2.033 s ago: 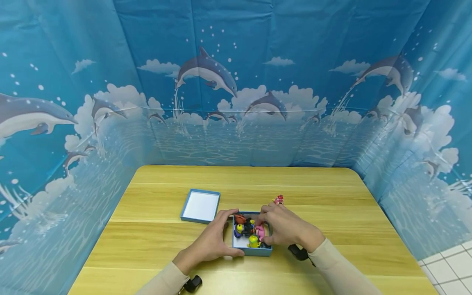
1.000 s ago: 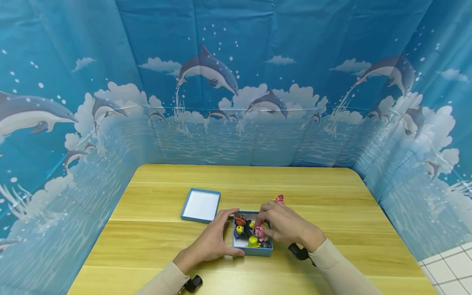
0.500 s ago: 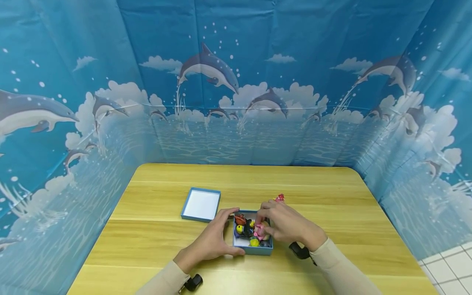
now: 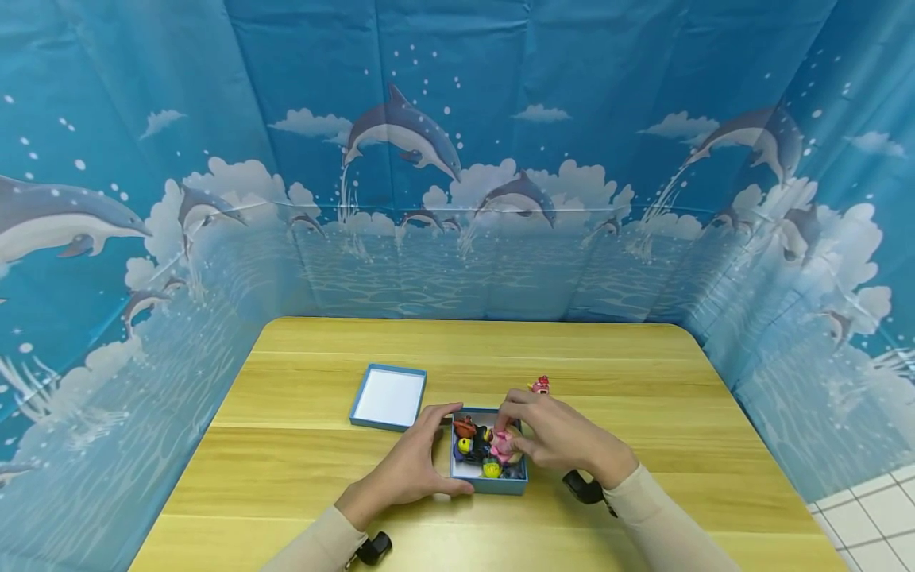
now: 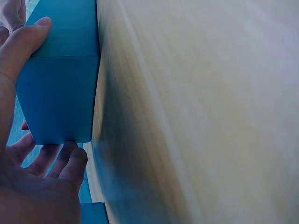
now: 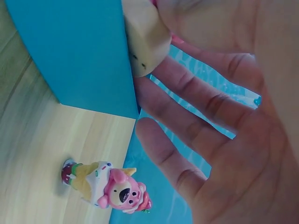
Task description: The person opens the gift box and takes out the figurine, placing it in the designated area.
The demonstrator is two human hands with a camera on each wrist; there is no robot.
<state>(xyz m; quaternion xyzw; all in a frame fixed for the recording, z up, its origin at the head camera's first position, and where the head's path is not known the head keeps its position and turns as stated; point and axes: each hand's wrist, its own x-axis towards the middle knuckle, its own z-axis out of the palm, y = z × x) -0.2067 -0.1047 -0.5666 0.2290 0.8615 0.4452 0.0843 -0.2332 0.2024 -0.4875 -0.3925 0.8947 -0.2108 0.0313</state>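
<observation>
My left hand [image 4: 407, 469] grips the blue box [image 4: 493, 486] from the left, thumb at its near wall and fingers at its far wall; the left wrist view shows the box's plain side wall [image 5: 58, 100] between them. Several small figurines lie inside, among them a brown one [image 4: 465, 427], a black one [image 4: 480, 445] and a yellow one [image 4: 492, 469]. Over the box's right half, my right hand [image 4: 554, 433] pinches a pink figurine [image 4: 502, 446] between thumb and fingers. In the right wrist view its cream-coloured part [image 6: 147, 39] rests at the box rim.
A pink bear figurine [image 6: 124, 191] with a strawberry on its head stands on the table [image 4: 322, 477] behind the right hand. The blue lid [image 4: 389, 397] lies left of the box, white inside facing up. A dolphin-print curtain [image 4: 457, 270] surrounds the table's far sides.
Inside the box, the right hand has shifted and turned the pink figurine slightly. The yellow figurine near the front wall has also turned. The left hand and box stay in place.
</observation>
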